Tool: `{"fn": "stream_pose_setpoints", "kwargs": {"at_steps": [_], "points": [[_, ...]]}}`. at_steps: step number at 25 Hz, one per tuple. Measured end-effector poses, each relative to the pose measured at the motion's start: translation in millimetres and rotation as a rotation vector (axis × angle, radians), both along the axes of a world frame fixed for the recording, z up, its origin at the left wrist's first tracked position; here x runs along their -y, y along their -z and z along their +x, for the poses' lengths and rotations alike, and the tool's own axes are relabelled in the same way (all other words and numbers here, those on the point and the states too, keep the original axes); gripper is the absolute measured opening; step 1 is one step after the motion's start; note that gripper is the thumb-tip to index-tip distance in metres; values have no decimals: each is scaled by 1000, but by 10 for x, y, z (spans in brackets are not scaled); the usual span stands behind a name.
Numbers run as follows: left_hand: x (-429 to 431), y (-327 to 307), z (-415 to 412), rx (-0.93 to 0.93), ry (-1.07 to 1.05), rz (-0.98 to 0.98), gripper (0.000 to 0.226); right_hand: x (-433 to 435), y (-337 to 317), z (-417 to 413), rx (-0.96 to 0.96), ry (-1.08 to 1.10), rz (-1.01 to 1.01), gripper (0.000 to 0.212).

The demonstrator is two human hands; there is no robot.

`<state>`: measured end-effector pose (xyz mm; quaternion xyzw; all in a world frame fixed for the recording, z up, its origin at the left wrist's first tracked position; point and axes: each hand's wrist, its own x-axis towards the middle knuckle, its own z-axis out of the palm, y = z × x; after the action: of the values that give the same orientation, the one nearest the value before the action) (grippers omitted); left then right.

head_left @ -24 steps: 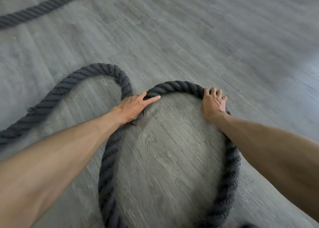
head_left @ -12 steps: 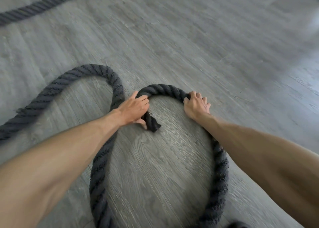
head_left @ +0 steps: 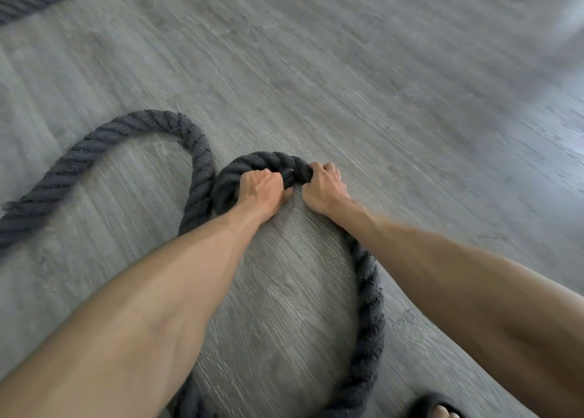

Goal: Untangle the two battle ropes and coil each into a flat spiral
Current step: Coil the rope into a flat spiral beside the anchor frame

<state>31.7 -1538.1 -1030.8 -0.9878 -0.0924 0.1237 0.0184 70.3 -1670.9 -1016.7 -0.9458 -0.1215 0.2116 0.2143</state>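
Observation:
A thick dark grey battle rope [head_left: 368,316] lies on the floor in a big loop. Its end is curled into a tight small turn [head_left: 252,166] in the middle of the view. My left hand [head_left: 262,190] grips the rope end inside that turn. My right hand [head_left: 322,185] grips the rope just to the right, its fingers curled over the top. From the right hand the rope runs down under my right forearm and round toward the bottom. Another stretch of the rope [head_left: 94,152] arcs away to the left. A second rope [head_left: 28,0] crosses the far top left corner.
Grey wood-look floor [head_left: 379,85] spreads all round, wide and bare to the right and beyond the hands. A foot in a black sandal [head_left: 439,406] shows at the bottom right, close to the rope's lower bend.
My hands have come close together. The rope end went from a wide arch to a tight small curl, and the right hand slid left along the rope.

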Motion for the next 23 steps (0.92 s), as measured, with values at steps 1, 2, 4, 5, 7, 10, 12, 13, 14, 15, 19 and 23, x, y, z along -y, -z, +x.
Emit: {"fn": "stream_pose_setpoints", "kwargs": {"at_steps": [1, 2, 4, 5, 7, 10, 12, 13, 14, 15, 19, 23], "points": [[8, 8, 3, -6, -62, -56, 50, -45, -2, 9, -7, -23, -12, 56], [6, 5, 29, -25, -134, -110, 51, -84, -4, 18, -8, -45, -30, 62], [-7, -19, 121, -108, -300, -226, 55, -107, 27, 24, 9, -60, -80, 73], [-20, -36, 167, -171, -407, -295, 57, -82, 50, 20, 12, -53, -113, 80], [-55, -123, 238, -347, -653, -529, 68, 7, 84, 14, -9, -42, -193, 98], [-66, -243, 281, -478, -885, -887, 75, 111, 59, 36, -91, -16, -261, 121], [-50, -263, 296, -407, -936, -949, 62, 92, 34, 26, -120, -32, -297, 137], [-47, -252, 307, -376, -955, -973, 59, 72, 30, 20, -118, -45, -316, 143], [-46, -228, 309, -364, -960, -988, 60, 45, 32, 19, -116, -48, -319, 146], [-57, -210, 298, -366, -952, -989, 62, 6, 33, 16, -113, -47, -307, 146], [-75, -194, 272, -338, -945, -1001, 72, -129, -11, 22, -103, -40, -251, 128], [-73, -201, 219, -290, -935, -882, 80, -204, -5, -1, -90, -62, -214, 99]]}}
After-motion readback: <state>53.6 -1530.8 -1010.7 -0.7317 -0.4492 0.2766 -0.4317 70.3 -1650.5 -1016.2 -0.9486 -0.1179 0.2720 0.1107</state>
